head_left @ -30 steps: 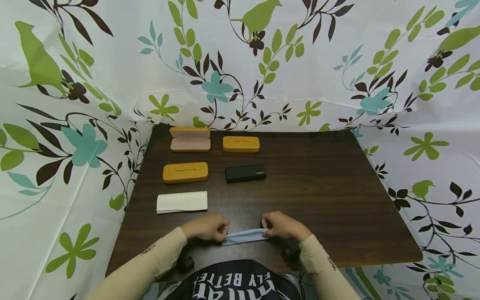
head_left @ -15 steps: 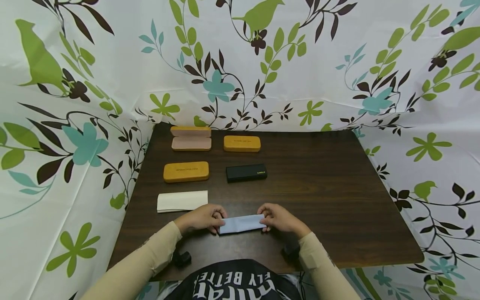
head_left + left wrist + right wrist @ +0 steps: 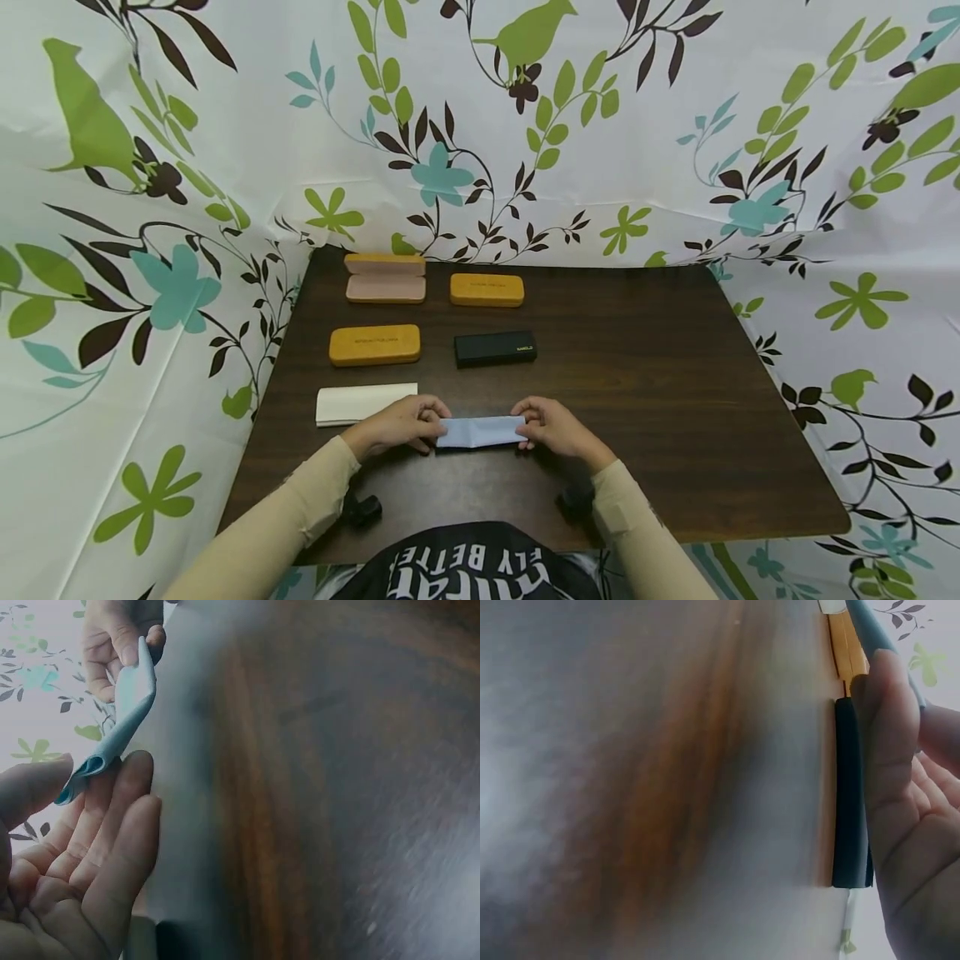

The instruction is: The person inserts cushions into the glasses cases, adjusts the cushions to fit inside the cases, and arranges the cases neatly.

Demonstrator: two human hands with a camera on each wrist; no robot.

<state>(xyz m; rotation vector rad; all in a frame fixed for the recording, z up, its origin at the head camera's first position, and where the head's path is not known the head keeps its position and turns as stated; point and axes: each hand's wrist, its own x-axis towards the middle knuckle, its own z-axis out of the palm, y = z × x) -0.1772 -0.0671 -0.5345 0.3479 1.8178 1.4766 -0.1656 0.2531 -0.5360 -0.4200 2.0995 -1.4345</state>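
A light blue folded cloth (image 3: 482, 432) is stretched between both hands, above the near part of the table. My left hand (image 3: 403, 423) pinches its left end between thumb and fingers. At the other end, my right hand (image 3: 553, 428) pinches it likewise. The left wrist view shows the cloth (image 3: 126, 724) rolled over in layers at its near end, with the right hand (image 3: 112, 645) at its far end. In the right wrist view the cloth (image 3: 871, 628) shows only as a narrow strip past the fingers. A cream folded sheet (image 3: 360, 404) lies just behind the left hand.
Beyond the hands lie a closed yellow case (image 3: 375, 345) and a black case (image 3: 495, 348). Farther back are an open yellow case (image 3: 386, 288) with a pale lining and another closed yellow case (image 3: 487, 289). A patterned curtain hangs behind the brown table (image 3: 645, 400).
Both hands have moved away from the body with the cloth. It was slanted and bunched a second ago; now it is straighter, with its broad face showing. The cases have stayed put.
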